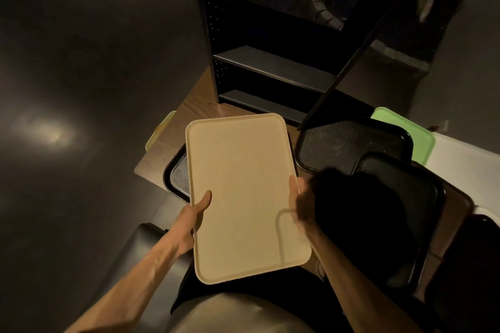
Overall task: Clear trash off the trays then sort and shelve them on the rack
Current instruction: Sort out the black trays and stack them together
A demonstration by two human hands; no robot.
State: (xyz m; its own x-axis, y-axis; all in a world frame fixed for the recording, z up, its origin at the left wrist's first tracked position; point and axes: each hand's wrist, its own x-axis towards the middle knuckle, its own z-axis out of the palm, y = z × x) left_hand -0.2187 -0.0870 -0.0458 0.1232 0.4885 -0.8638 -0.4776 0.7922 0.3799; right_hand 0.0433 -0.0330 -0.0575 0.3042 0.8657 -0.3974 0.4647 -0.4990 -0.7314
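Dim and warm-toned throughout, with most of the room lost in near-black. Brightest on the beige tray point(244, 194), lit from above and evenly exposed. One soft glare patch on the floor point(51, 132) at left. Heavy shadow over the black trays point(354, 143) at the right edge of the table point(162, 154) (detail there barely readable). Motion blur on the right hand point(301, 208). Wide-angle bending of the rack point(270, 67) uprights toward the frame edges. Fine grain everywhere.
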